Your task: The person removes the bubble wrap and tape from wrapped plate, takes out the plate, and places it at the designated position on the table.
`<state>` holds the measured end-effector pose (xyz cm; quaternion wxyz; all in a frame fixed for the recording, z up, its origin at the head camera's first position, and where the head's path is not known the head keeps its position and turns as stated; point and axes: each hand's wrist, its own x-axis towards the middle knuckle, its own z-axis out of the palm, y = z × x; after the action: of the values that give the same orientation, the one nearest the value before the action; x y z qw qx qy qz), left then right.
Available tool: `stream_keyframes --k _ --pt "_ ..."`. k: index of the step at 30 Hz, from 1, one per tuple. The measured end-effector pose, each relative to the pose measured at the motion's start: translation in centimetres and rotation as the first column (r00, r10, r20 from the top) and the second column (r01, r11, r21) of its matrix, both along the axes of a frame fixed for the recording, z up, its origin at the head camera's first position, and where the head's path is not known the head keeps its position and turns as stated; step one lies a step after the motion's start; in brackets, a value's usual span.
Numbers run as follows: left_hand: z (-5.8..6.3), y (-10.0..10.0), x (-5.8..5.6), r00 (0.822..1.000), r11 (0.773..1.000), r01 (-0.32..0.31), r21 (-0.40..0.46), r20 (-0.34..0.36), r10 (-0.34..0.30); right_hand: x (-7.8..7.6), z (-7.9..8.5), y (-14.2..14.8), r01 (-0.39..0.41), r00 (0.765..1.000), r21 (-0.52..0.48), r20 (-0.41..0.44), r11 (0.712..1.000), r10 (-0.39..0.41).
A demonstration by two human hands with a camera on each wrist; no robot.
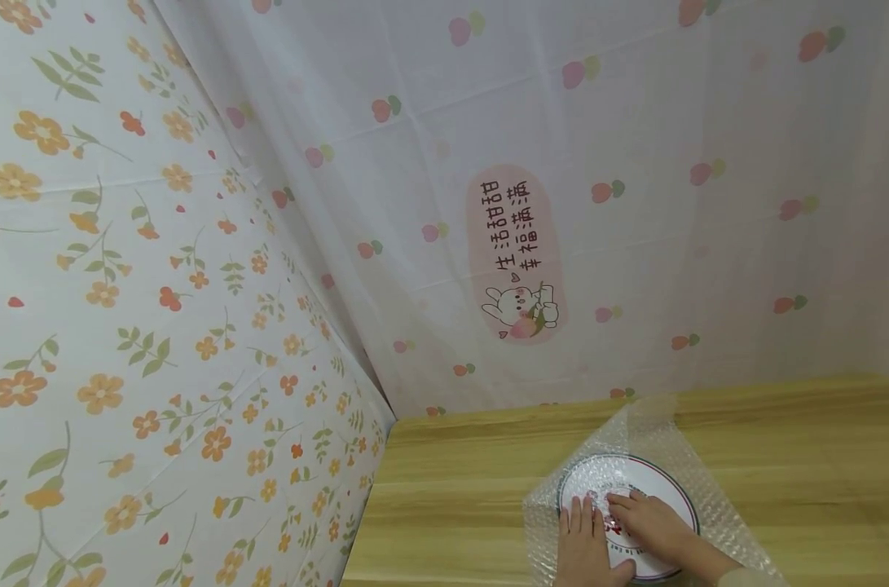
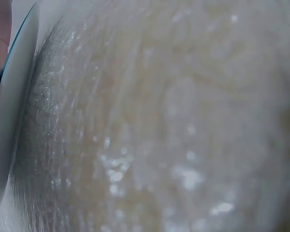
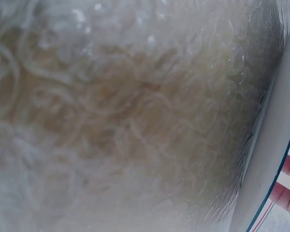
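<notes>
A round white plate (image 1: pixel 667 493) with a dark rim line and red print in its middle lies on a sheet of bubble wrap (image 1: pixel 708 481) in the head view. Bubbly film overlaps the plate's far left part. My left hand (image 1: pixel 587 542) rests on the plate's left side, fingers pointing forward. From the right, my right hand (image 1: pixel 653 526) reaches over the middle with its fingers extended. Both wrist views show the plate edge-on: its pale side (image 2: pixel 19 96) by the left hand, its blue-lined rim (image 3: pixel 268 140) beside the right fingers (image 3: pixel 286 193).
The wood-grain table (image 1: pixel 459 497) extends to both sides of the wrap. Behind it hangs a pale curtain (image 1: pixel 415 326) with peach prints and a rabbit picture. A flower-patterned cloth (image 1: pixel 195 326) borders the table on the left.
</notes>
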<state>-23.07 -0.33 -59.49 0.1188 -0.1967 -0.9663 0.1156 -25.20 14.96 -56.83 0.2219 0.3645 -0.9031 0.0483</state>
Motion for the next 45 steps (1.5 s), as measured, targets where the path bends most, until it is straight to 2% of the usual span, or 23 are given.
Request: stream_keyframes --k 4,8,15,23,33,40,45 --pt "0.0 0.0 0.1 1.000 1.000 -0.003 0.009 0.006 0.003 0.1 0.1 0.0 0.013 0.998 -0.002 0.057 1.000 -0.013" --pt "-0.2 -0.1 0.2 1.000 1.000 -0.001 0.018 0.003 0.001 0.1 0.0 0.0 0.024 0.999 -0.004 0.023 1.000 -0.024" --pt "-0.2 -0.2 0.0 0.999 0.999 0.017 0.033 -0.051 -0.016 -0.4 -0.3 0.3 0.113 0.993 0.046 0.024 0.993 -0.114" --pt "-0.3 -0.2 0.1 0.998 0.999 0.022 0.043 -0.055 -0.019 -0.5 -0.4 0.3 0.116 0.993 0.022 0.007 0.993 -0.116" --pt "-0.2 0.0 0.1 1.000 0.997 0.007 0.073 -0.016 -0.006 -0.5 0.0 0.7 0.167 0.984 0.013 0.061 0.986 -0.168" --pt "-0.4 -0.1 0.1 0.999 0.997 0.019 0.079 -0.049 -0.015 -0.7 -0.2 1.2 0.203 0.971 0.011 0.124 0.979 -0.203" --pt "-0.3 -0.1 0.2 0.998 0.997 0.023 0.079 -0.056 -0.019 -0.7 -0.2 1.4 0.213 0.969 0.015 0.128 0.977 -0.213"
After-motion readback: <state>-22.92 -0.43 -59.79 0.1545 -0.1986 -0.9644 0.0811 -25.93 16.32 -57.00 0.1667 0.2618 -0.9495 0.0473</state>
